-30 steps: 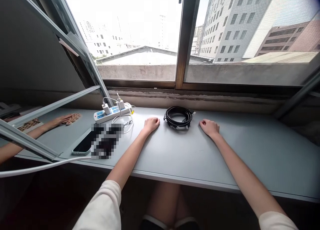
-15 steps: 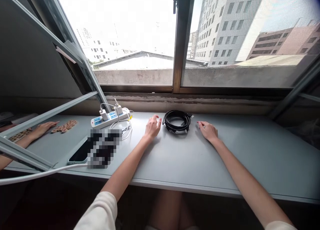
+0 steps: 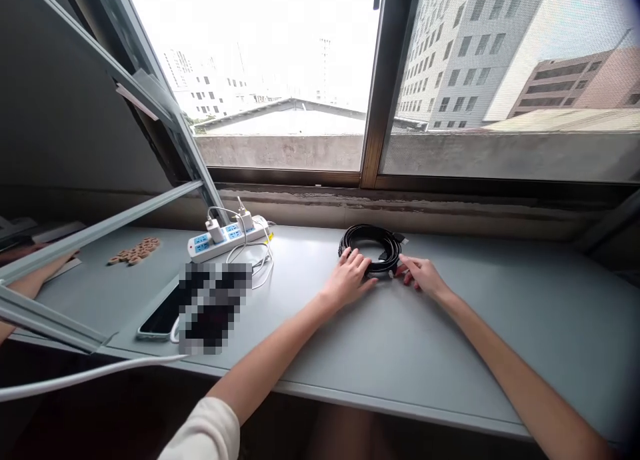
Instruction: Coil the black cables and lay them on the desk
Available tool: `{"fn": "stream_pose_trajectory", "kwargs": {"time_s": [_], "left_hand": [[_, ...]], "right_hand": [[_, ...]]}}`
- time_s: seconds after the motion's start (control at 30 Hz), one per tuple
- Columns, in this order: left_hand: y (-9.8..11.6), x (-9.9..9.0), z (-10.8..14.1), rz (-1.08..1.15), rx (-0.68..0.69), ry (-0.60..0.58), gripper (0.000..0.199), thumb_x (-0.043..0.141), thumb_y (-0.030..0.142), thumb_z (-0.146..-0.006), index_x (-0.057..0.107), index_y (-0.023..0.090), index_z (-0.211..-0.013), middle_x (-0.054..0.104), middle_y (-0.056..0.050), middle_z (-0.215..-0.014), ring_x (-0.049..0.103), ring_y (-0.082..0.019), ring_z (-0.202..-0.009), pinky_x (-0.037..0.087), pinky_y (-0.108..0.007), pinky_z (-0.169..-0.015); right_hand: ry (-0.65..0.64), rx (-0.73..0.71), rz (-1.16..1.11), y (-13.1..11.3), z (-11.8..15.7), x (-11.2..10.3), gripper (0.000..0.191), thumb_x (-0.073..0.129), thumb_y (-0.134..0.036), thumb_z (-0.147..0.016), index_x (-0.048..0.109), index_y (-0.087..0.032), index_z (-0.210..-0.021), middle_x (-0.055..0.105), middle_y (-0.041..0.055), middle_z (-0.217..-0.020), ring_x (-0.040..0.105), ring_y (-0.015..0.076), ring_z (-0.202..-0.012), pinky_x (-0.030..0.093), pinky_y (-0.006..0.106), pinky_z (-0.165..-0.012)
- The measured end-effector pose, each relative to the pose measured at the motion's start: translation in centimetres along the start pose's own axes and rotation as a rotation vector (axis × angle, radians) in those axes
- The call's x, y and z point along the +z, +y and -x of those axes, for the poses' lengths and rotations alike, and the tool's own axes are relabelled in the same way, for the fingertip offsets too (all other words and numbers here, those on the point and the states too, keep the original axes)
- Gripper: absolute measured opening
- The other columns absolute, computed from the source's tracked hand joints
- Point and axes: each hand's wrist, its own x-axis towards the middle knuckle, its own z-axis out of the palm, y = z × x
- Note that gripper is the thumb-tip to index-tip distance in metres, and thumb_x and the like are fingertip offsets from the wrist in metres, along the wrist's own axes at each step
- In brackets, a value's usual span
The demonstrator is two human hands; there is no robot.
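Note:
A black cable [image 3: 353, 233], wound into a round coil with connector ends at its right side, lies flat on the grey tabletop near the window. My left hand [image 3: 349, 278] rests at the coil's front left, fingers spread and fingertips over its edge, thumb apart on the table side. At the coil's front right is my right hand [image 3: 424, 277]. Its fingers are loosely bent and apart, with the index fingertip at the coil's edge. Whether they press on the cable is hard to make out. Neither hand grips the coil.
A white power strip [image 3: 204, 248] with plugged-in chargers and white leads stands to the left. In front of it lie a phone [image 3: 159, 320] and a pixelated dark object [image 3: 215, 307]. Beyond a metal frame [image 3: 125, 210] are small round wooden pieces [image 3: 134, 252] and another person's arm [image 3: 30, 283].
Both my hands have closed in on the coil, the left rightward onto its edge, the right to its front right. The view has shifted slightly. The other person's hand has drawn back from the wooden pieces.

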Motion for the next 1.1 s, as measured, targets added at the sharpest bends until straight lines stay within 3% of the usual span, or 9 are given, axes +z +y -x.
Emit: {"fn": "stream_pose_trajectory", "kwargs": {"time_s": [0.2, 0.3, 0.4, 0.5, 0.63, 0.8, 0.93, 1.03, 1.1], "left_hand": [[1.1, -1.5, -0.2, -0.086, -0.032, -0.135, 0.025, 0.051, 0.035, -0.083, 0.052, 0.018, -0.1, 0.058, -0.009, -0.1, 0.051, -0.024, -0.1, 0.035, -0.036, -0.095], [1.8, -1.8, 0.2, -0.1, -0.068, -0.152, 0.025, 0.05, 0.033, -0.082, 0.053, 0.016, -0.099, 0.058, -0.011, -0.095, 0.053, -0.026, -0.092, 0.039, -0.038, -0.086], [2.1, -1.9, 0.5, -0.107, -0.072, -0.164, 0.032, 0.048, 0.039, -0.082, 0.054, 0.014, -0.101, 0.057, -0.014, -0.098, 0.052, -0.028, -0.094, 0.038, -0.04, -0.085], [1.9, -2.0, 0.5, -0.102, -0.078, -0.186, 0.027, 0.049, 0.035, -0.08, 0.057, 0.014, -0.095, 0.058, -0.014, -0.097, 0.053, -0.028, -0.095, 0.039, -0.039, -0.084], [1.7, -1.9, 0.4, -0.096, -0.126, -0.223, 0.024, 0.052, 0.031, -0.075, 0.059, 0.014, -0.09, 0.06, -0.014, -0.094, 0.054, -0.029, -0.092, 0.041, -0.039, -0.08], [2.4, -1.9, 0.6, -0.09, -0.127, -0.256, 0.025, 0.053, 0.032, -0.075, 0.059, 0.016, -0.093, 0.06, -0.014, -0.101, 0.054, -0.029, -0.098, 0.042, -0.04, -0.083], [2.8, -2.0, 0.5, -0.088, -0.145, -0.279, 0.026, 0.053, 0.03, -0.074, 0.056, 0.016, -0.096, 0.062, -0.013, -0.099, 0.056, -0.029, -0.096, 0.044, -0.038, -0.08], [3.0, -2.1, 0.4, -0.084, -0.178, -0.303, 0.027, 0.054, 0.029, -0.072, 0.053, 0.017, -0.096, 0.065, -0.01, -0.089, 0.061, -0.027, -0.088, 0.046, -0.034, -0.072], [3.2, -2.3, 0.4, -0.089, -0.2, -0.314, 0.027, 0.054, 0.029, -0.073, 0.052, 0.018, -0.098, 0.067, -0.008, -0.085, 0.063, -0.027, -0.082, 0.046, -0.032, -0.066]], "right_hand": [[-0.001, -0.051, 0.187, -0.4, 0.1, 0.3, 0.051, 0.036, -0.057, -0.083, 0.068, -0.019, -0.073, 0.067, 0.0037, -0.067, 0.057, 0.0159, -0.056, 0.04, 0.025, -0.052], [0.01, -0.059, 0.284, -0.9, 0.3, 1.0, 0.047, 0.036, -0.055, -0.084, 0.07, -0.025, -0.093, 0.068, 0.0015, -0.069, 0.06, 0.0192, -0.067, 0.04, 0.027, -0.063], [0.013, -0.056, 0.343, -1.4, 0.5, 1.5, 0.048, 0.037, -0.054, -0.085, 0.06, -0.029, -0.119, 0.069, 0.0015, -0.079, 0.061, 0.0218, -0.079, 0.039, 0.029, -0.07], [0.006, -0.044, 0.365, -1.7, 0.6, 1.7, 0.049, 0.035, -0.054, -0.086, 0.056, -0.03, -0.123, 0.069, 0.0012, -0.083, 0.061, 0.022, -0.083, 0.038, 0.03, -0.073], [0.017, -0.009, 0.348, -2.3, 0.7, 1.8, 0.046, 0.035, -0.057, -0.085, 0.064, -0.03, -0.106, 0.069, -0.0003, -0.083, 0.062, 0.0209, -0.082, 0.039, 0.029, -0.071], [0.068, 0.063, 0.25, -2.7, 0.3, 2.7, 0.046, 0.058, -0.057, -0.07, 0.064, -0.023, -0.1, 0.068, 0.0024, -0.085, 0.062, 0.0223, -0.083, 0.041, 0.029, -0.069], [0.017, 0.102, 0.059, -2.5, -0.1, 3.1, 0.047, 0.067, -0.046, -0.066, 0.059, -0.019, -0.104, 0.068, 0.0035, -0.09, 0.06, 0.0138, -0.059, 0.043, 0.026, -0.056], [-0.069, 0.093, -0.121, -2.6, -0.1, 3.3, 0.048, 0.065, -0.037, -0.07, 0.054, -0.016, -0.111, 0.066, 0.0024, -0.079, 0.048, 0.0075, -0.039, 0.037, 0.023, -0.04], [-0.107, 0.072, -0.231, -2.9, -0.1, 3.4, 0.046, 0.064, -0.034, -0.071, 0.053, -0.014, -0.111, 0.064, 0.001, -0.072, 0.043, 0.0058, -0.037, 0.034, 0.021, -0.037]]}}
